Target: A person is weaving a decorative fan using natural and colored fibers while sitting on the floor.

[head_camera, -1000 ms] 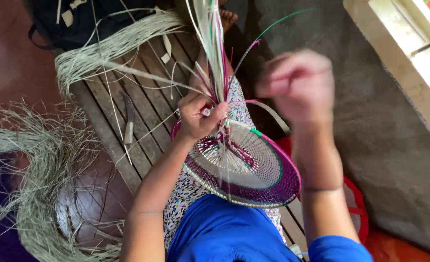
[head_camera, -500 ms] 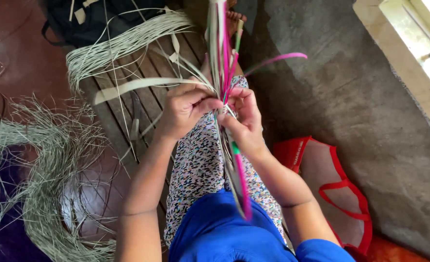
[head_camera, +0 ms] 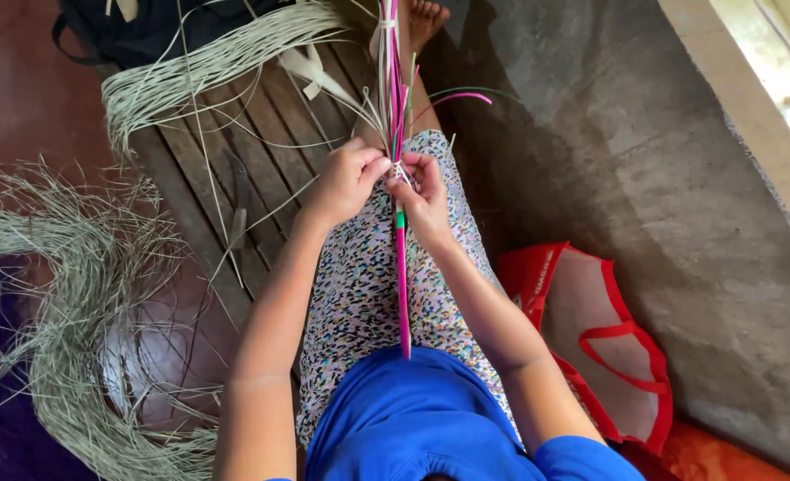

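Both hands now pinch the woven disc, turned edge-on since a second ago: left hand (head_camera: 346,181) and right hand (head_camera: 423,198) grip its rim (head_camera: 402,267) over my lap, loose strands (head_camera: 390,62) rising ahead, so weaving continues at the edge.

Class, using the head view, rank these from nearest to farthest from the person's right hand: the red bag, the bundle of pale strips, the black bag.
1. Red bag: lower right of the right hand, on the floor.
2. Bundle of pale strips: upper left, on the wooden slats.
3. Black bag: top left corner, beyond the bundle.
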